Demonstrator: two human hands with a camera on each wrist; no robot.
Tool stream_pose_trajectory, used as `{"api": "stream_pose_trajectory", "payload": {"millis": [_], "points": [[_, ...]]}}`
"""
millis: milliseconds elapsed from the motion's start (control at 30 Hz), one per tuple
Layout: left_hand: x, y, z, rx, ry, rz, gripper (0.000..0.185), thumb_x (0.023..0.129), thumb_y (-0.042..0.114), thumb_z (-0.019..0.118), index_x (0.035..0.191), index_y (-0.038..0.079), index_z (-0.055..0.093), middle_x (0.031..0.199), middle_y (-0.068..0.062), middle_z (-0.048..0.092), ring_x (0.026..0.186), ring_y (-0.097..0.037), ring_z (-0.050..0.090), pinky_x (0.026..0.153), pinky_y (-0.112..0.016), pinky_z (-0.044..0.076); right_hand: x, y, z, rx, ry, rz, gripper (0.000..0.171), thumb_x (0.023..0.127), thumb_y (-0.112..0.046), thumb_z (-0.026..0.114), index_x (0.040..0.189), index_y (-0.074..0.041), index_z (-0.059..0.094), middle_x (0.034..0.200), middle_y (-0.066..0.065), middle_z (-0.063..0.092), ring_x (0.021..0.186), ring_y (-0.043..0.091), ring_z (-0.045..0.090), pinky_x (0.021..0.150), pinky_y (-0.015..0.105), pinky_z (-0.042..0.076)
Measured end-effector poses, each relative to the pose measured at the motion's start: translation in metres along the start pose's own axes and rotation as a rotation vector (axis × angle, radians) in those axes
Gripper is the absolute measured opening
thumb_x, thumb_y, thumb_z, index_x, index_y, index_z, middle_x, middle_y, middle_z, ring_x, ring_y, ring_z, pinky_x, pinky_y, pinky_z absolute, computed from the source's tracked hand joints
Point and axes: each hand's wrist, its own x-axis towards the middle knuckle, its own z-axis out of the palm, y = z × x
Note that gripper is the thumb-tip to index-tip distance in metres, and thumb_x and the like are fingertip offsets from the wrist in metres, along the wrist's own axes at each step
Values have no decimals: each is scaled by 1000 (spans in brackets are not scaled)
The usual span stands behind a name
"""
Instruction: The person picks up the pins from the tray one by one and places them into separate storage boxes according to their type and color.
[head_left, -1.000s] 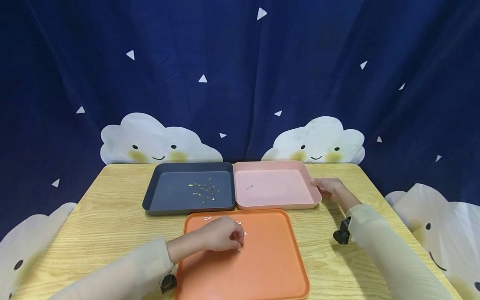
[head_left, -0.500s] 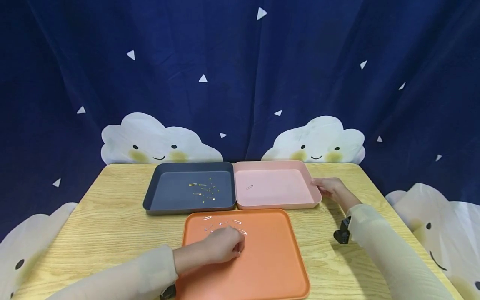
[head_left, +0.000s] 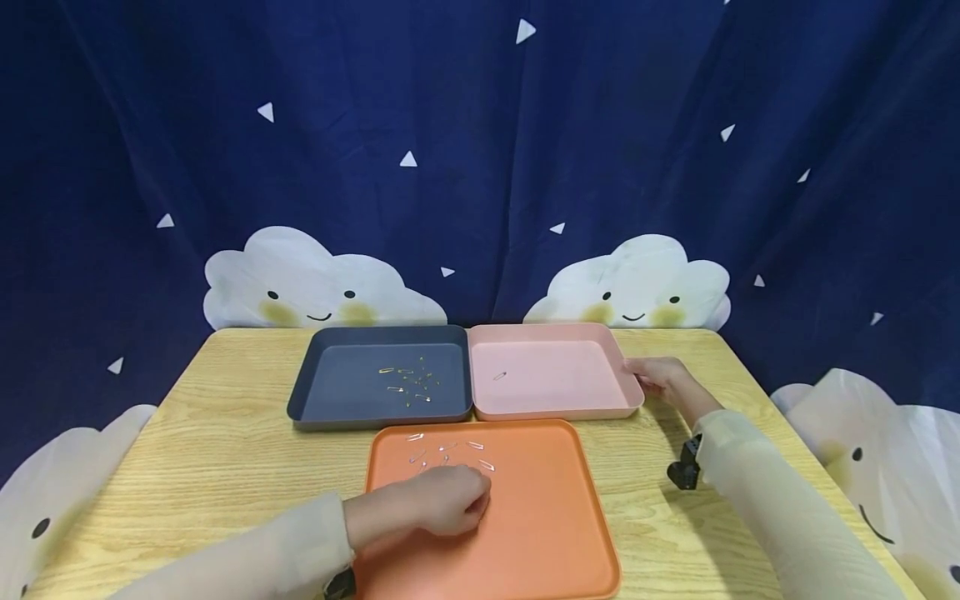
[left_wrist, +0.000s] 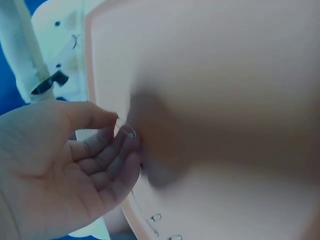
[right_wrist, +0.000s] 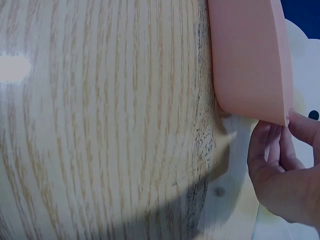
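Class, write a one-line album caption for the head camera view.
Left hand on the orange tray near loose safety pins; right hand touching the pink tray beside the dark tray.

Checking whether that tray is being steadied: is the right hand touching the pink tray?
Touching. In the right wrist view, the right hand has a fingertip against the pink tray at its corner rim.
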Motion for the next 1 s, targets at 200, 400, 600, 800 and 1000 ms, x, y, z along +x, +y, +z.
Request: {"api": "stream_pose_trajectory", "payload": {"millis": [200, 400, 600, 800, 1000], "points": [[4, -13, -4, -391, -92, -19, 12, 83, 2, 60, 76, 11, 63, 64, 11, 50, 60, 4, 43, 58, -10, 38, 1, 1, 1, -11, 10, -1, 40, 89, -22, 67, 119, 1, 56, 72, -14, 58, 68, -1, 57, 63, 16, 53], [6, -22, 2, -854, -125, -160, 6, 84, -6, 63, 86, -5, 68, 75, -21, 69, 59, -6, 57, 58, -17, 53, 0, 1, 1, -6, 20, 0, 40, 89, -21, 66, 120, 1, 56, 71, -14, 58, 68, 0, 57, 63, 16, 54], [11, -30, 3, -1055, -103, -218, 14, 84, -9, 61, 96, -15, 66, 86, -31, 69, 64, -9, 62, 68, -29, 62, 0, -1, -1, 1, 14, 3, 21, 89, -21, 67, 103, -7, 61, 69, -15, 58, 67, -1, 56, 63, 15, 53], [16, -35, -4, -1100, -89, -251, 17, 86, -9, 59, 100, -16, 64, 89, -23, 71, 65, -9, 62, 72, -30, 62, -1, -1, -1, 12, 9, 3, 11, 90, -20, 66, 94, -10, 61, 69, -15, 58, 67, -3, 56, 63, 14, 53], [27, -38, -15, -1085, -66, -297, 17, 85, -7, 60, 99, -16, 65, 80, -15, 70, 61, -9, 60, 69, -28, 62, -1, 0, 1, 13, 29, 3, 30, 89, -20, 66, 112, -3, 59, 71, -15, 58, 69, -2, 57, 65, 15, 54]]}}
